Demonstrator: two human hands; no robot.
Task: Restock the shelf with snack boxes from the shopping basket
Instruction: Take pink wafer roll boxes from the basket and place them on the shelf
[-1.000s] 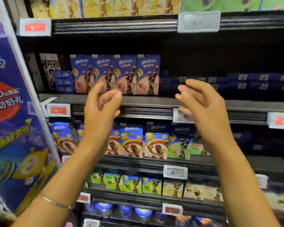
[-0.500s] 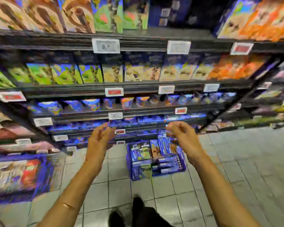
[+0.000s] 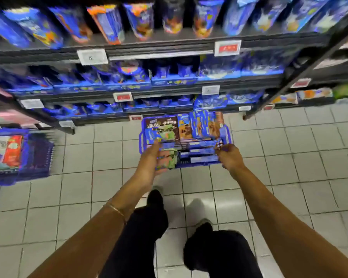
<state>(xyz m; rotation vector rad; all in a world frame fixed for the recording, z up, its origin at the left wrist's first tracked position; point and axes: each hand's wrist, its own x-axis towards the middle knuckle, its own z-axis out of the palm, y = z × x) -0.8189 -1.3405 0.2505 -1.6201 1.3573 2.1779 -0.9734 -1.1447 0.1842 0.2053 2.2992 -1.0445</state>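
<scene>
The blue shopping basket (image 3: 226,135) sits on the white tiled floor (image 3: 289,157), its far edge tucked against the foot of the shelf unit (image 3: 159,91), with bare tile open to its left, right and near side. Both arms reach down over it from above. The left hand (image 3: 149,159) hangs over the basket's near left corner, fingers loosely spread, the palm turned toward a green-and-pink snack box (image 3: 167,158); whether it touches the box I cannot tell. The right hand (image 3: 228,157) hovers at the near right rim with fingers curled in narrow, and something small may be pinched there, though the blur hides it. Inside the basket snack boxes (image 3: 189,129) stand packed on edge at the back, brown and blue, and flat dark ones lie in front; an exact count is not possible.

A thin bangle (image 3: 115,209) circles the left wrist. 2 legs in black trousers (image 3: 145,233) stand on the tiles below the arms. At the left edge a second blue basket (image 3: 36,155) is cut off by the frame. I count 3 shelf levels full of blue packets, all smeared by motion, and 2 red price tags (image 3: 227,48) among several white ones.
</scene>
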